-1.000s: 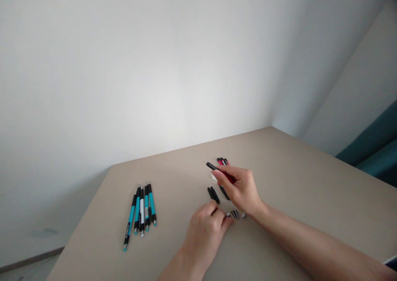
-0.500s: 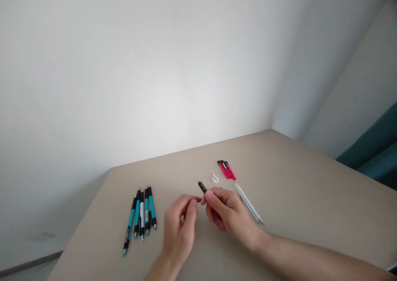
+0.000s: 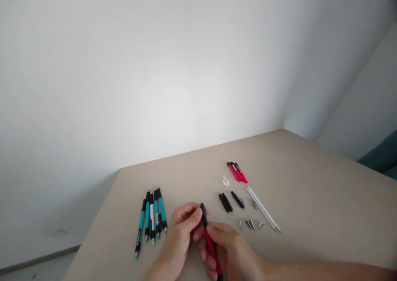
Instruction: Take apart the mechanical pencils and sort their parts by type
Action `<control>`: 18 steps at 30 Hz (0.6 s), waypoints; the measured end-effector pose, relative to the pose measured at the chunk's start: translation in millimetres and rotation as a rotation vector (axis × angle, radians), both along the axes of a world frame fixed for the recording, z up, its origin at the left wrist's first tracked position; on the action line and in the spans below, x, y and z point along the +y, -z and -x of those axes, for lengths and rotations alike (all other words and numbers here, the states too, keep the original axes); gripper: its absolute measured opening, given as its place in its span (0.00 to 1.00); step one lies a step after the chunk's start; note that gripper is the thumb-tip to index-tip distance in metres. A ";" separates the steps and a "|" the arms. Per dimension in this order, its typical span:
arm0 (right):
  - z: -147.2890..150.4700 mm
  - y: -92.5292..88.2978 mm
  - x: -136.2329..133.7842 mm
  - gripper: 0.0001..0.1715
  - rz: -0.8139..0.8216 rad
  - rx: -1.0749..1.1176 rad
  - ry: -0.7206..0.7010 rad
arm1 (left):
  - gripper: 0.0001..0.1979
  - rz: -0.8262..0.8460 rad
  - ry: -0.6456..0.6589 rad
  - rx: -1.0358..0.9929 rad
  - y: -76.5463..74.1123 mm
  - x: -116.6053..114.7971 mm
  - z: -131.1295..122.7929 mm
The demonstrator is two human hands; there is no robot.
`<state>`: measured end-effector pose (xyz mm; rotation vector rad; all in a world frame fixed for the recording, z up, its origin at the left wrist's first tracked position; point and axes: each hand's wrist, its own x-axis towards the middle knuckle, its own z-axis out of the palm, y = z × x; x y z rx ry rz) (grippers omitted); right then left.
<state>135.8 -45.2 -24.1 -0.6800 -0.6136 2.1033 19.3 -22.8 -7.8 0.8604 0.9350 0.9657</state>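
Note:
A red pen with a black grip stands nearly upright, tip up, low in the middle of the head view. My right hand is wrapped round its red barrel. My left hand pinches the black front end with thumb and fingertips. Both hands hover just above the beige table. Loose pen parts lie a little beyond my hands: black grip sleeves, small silver tips, white refills, tiny white pieces and red barrels.
Several assembled teal, black and white pens lie side by side to the left of my hands. A white wall runs behind the table's far edge. A dark teal seat shows at the right. Floor appears past the table's left edge.
My hands came closer to me and the pen turned upright. My left fingers, apart from it half a second ago, now pinch its black front end. The camera shifted slightly.

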 end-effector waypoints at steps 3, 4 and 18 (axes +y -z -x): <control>2.4 -0.9 1.5 0.22 -0.062 0.028 -0.031 | 0.15 0.021 -0.031 -0.032 2.7 -1.3 1.4; 1.9 -1.8 3.0 0.22 -0.091 0.012 -0.047 | 0.15 0.017 -0.045 -0.049 2.8 -1.2 1.4; -11.9 -10.2 5.9 0.19 -0.112 -0.124 -0.048 | 0.12 -0.133 -0.096 -0.100 -8.5 5.9 3.9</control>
